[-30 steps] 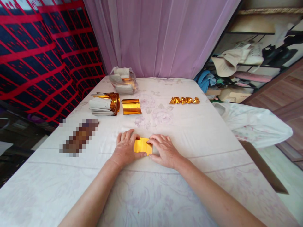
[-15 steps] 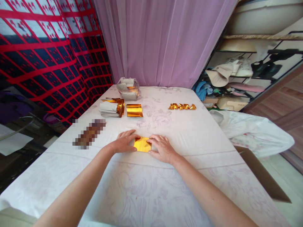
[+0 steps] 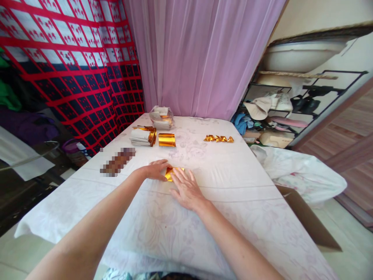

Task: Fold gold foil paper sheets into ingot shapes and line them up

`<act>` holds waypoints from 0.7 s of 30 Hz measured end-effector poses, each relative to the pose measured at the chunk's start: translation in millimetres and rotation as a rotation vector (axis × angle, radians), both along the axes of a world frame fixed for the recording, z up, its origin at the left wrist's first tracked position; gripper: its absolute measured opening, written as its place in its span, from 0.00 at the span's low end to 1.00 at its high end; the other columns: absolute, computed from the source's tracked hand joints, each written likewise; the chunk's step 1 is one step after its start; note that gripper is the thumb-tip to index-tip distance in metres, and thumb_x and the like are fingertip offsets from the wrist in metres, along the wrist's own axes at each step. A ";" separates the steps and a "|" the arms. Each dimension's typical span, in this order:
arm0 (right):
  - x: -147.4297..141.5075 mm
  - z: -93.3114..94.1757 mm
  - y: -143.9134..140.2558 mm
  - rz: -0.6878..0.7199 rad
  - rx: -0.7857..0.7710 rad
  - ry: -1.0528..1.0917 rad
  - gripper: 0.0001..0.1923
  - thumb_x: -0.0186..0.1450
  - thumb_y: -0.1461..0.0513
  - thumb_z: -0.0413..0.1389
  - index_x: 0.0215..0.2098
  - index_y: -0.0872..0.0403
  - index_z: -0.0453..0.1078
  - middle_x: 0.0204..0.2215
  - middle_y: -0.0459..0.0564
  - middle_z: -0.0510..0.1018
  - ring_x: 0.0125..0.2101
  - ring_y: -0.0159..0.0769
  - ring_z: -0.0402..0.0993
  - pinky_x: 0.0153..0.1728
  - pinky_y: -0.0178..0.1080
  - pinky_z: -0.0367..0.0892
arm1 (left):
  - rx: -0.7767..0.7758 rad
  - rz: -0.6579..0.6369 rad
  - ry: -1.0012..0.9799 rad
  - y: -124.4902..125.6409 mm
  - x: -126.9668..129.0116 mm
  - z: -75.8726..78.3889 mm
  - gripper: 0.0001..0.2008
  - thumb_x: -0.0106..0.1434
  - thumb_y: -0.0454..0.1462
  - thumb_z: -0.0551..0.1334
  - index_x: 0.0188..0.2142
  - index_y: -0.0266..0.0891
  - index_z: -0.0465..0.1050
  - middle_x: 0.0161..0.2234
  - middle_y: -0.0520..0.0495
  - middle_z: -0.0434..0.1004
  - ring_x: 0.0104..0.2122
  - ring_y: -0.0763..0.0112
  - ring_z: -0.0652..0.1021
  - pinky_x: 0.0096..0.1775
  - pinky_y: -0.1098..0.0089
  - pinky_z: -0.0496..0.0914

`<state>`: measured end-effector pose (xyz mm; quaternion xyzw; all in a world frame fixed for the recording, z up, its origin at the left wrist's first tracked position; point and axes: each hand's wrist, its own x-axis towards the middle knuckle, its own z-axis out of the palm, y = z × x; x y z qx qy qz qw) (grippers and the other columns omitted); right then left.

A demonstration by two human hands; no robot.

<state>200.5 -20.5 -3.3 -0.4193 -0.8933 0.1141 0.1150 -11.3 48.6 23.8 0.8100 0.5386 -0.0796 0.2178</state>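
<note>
A small sheet of gold foil paper [image 3: 169, 175] lies on the cloth-covered table, partly hidden under my fingers. My left hand [image 3: 156, 170] holds its left end, thumb at the near side and fingers at the far side. Across its right part rests my right hand [image 3: 188, 189], palm down with the fingers stretched and spread. Further off, a single curled gold foil sheet [image 3: 167, 140] lies beside a stack of foil papers [image 3: 142, 137] showing pale backs. To the right is a row of folded gold foil pieces [image 3: 218, 138].
A clear plastic bag of papers [image 3: 161, 118] stands at the table's far edge, before a purple curtain [image 3: 192, 58]. A pixelated patch [image 3: 118, 162] covers something at the left. Shelves [image 3: 279, 89] with a cap and basins stand at right, above a white bag [image 3: 303, 171] and cardboard [image 3: 309, 217].
My right hand has shifted from the foil paper's right end onto its top, its fingers now spread flat. My left hand stays at the left end. The camera view has tilted slightly.
</note>
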 end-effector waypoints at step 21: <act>32.4 -9.7 -27.6 -0.123 -0.097 -0.100 0.29 0.71 0.52 0.47 0.67 0.55 0.55 0.68 0.55 0.54 0.68 0.47 0.46 0.65 0.61 0.40 | -0.058 -0.058 -0.139 -1.4 -13.1 -0.8 0.34 0.57 0.45 0.61 0.64 0.51 0.59 0.71 0.48 0.41 0.69 0.52 0.48 0.65 0.51 0.45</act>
